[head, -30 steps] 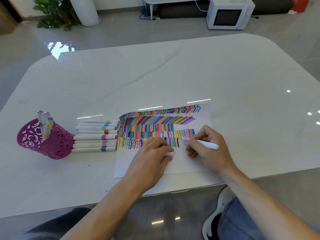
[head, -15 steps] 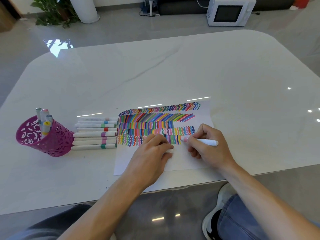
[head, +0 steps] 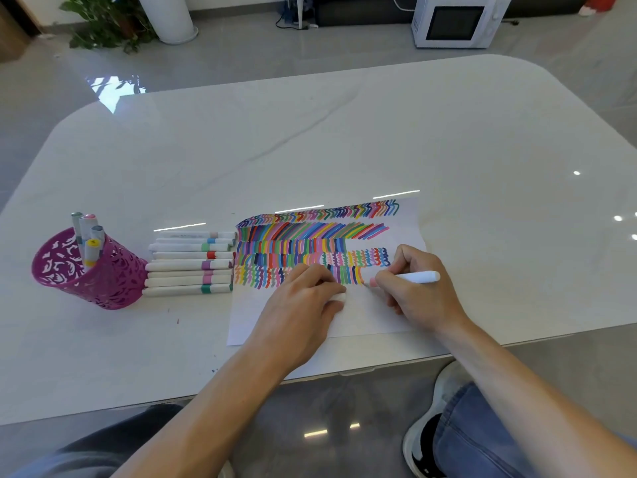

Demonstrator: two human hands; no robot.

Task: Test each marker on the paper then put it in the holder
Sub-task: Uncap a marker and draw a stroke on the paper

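Right hand (head: 418,288): pinches the marker (head: 417,277) low on its barrel, pink tip on the paper (head: 362,319) at the end of the lowest row of strokes.
Left hand (head: 303,305): rests on the paper with its fingers curled over a white cap (head: 339,297), I'd guess; only its end shows.
Risk, sheet: if the left hand lifts, the stroke could drag the paper.
Risk, ink: the writing hand may smear fresh lines nearby.
Risk, cap: holstered uncapped, the marker dries out.
Marker's look: slim white barrel, pink end, uncapped.
Holder (head: 103,284): magenta cut-out cup, well left on the worktop (head: 344,132), four markers inside.
Waiting row (head: 189,263): lies between holder and paper.
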